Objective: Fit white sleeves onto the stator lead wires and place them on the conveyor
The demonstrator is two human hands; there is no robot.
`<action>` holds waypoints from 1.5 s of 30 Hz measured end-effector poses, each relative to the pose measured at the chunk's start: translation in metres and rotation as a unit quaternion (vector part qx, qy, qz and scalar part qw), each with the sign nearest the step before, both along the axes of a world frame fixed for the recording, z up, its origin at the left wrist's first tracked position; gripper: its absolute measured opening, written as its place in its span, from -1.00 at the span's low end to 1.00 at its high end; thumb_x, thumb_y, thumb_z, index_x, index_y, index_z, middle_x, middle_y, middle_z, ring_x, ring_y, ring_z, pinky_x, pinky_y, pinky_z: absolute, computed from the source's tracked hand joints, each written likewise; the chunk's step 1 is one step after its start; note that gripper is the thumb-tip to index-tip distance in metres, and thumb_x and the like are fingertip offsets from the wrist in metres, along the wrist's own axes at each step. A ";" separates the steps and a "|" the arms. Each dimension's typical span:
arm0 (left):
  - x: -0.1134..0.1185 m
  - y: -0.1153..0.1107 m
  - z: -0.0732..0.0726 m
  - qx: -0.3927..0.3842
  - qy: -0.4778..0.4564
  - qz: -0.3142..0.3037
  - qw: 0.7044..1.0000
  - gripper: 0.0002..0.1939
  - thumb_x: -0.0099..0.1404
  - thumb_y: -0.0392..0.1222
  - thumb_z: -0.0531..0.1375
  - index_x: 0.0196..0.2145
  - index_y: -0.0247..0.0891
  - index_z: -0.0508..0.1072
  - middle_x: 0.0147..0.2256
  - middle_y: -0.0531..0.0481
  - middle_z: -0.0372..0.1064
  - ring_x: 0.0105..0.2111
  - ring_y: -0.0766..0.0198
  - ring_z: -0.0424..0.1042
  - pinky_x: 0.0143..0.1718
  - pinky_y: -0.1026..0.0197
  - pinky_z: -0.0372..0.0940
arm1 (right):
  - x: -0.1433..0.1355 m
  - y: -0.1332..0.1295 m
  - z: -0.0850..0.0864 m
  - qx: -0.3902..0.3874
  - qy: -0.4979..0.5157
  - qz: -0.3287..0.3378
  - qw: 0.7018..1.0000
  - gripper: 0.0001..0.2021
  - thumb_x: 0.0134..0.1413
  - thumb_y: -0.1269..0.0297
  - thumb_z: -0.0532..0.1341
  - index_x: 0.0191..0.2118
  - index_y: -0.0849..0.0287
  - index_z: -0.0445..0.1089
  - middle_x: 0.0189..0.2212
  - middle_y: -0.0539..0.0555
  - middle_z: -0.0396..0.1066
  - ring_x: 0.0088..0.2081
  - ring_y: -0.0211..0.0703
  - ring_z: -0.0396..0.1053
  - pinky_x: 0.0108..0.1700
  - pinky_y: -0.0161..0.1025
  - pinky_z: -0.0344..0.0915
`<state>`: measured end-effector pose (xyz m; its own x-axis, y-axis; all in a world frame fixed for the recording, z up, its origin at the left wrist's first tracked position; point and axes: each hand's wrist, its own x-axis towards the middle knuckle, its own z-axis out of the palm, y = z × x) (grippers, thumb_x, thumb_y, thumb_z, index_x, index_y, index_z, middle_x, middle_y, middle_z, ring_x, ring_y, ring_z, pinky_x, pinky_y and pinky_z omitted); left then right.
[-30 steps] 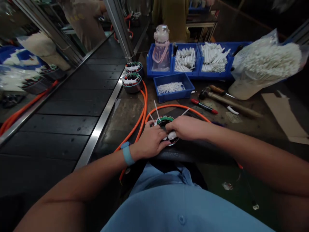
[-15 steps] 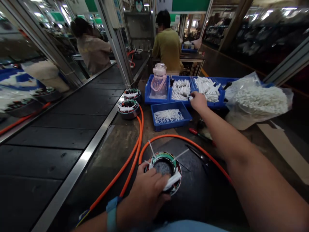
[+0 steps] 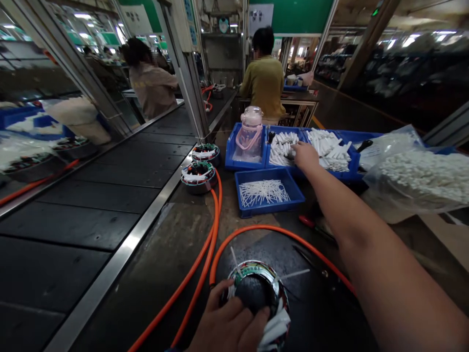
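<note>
My left hand (image 3: 232, 322) grips a ring-shaped motor stator (image 3: 258, 268) on the dark work surface, its fingers curled over the near left rim. Two thin white cable ties stick up from the far side of the ring. Bundled white sleeves (image 3: 276, 323) lie along its near right edge, beside my fingers. My right hand (image 3: 307, 157) reaches into a blue bin of short white tubes (image 3: 284, 146), fingers pinched together among them. What lies between those fingertips is too small to make out. An orange cable (image 3: 252, 227) curves around the stator.
A blue tray (image 3: 249, 213) holds thin white ties. Two finished-looking stators (image 3: 200, 177) with orange cables stand beside the conveyor (image 3: 120, 230). Behind are a pink bottle (image 3: 250, 134), another tube bin and a bag of white pieces (image 3: 421, 171). Red-handled pliers (image 3: 307, 221) lie right; two people work farther off.
The camera view has tilted upward, so the bench appears lower. My right hand stays at the tube bin, and my left hand stays on the stator.
</note>
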<state>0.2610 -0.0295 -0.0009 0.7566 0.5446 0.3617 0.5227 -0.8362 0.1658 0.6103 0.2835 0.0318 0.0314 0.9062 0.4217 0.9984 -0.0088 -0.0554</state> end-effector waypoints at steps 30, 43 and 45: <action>0.015 -0.011 0.024 -0.037 0.087 0.005 0.995 -0.54 0.17 0.11 0.18 -0.12 -0.30 0.35 -0.29 -0.10 0.40 -0.20 0.05 0.32 0.03 -0.09 -0.07 | -0.122 -0.366 0.015 -0.244 0.486 0.186 0.819 -0.81 0.04 0.22 0.15 -0.25 0.15 0.42 -0.52 0.00 0.42 -0.52 -0.23 0.36 -0.42 -0.26 0.33; 0.018 -0.014 0.021 -0.048 0.071 0.019 0.996 -0.70 0.15 -0.11 0.13 -0.19 -0.33 0.38 -0.28 -0.17 0.40 -0.19 0.02 0.30 0.03 -0.14 -0.12 | -0.163 -0.416 -0.027 -0.100 0.165 0.276 0.942 -0.62 0.04 0.51 0.02 -0.03 0.15 0.35 -0.13 0.16 0.46 -0.11 -0.10 0.40 -0.05 -0.14 0.32; 0.018 -0.015 0.021 -0.045 0.071 0.018 0.996 -0.70 0.16 -0.12 0.12 -0.18 -0.32 0.37 -0.28 -0.17 0.40 -0.18 0.02 0.29 0.03 -0.15 -0.13 | -0.168 -0.412 -0.027 -0.097 0.159 0.259 0.948 -0.61 -0.01 0.54 0.01 -0.07 0.17 0.38 -0.18 0.16 0.47 -0.14 -0.09 0.42 -0.07 -0.15 0.31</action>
<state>0.2788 -0.0443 0.0200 0.7759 0.5979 0.2013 0.5757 -0.8015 0.1617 0.4427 -0.1282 0.0048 -0.3419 0.8942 0.2889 0.8050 0.4373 -0.4010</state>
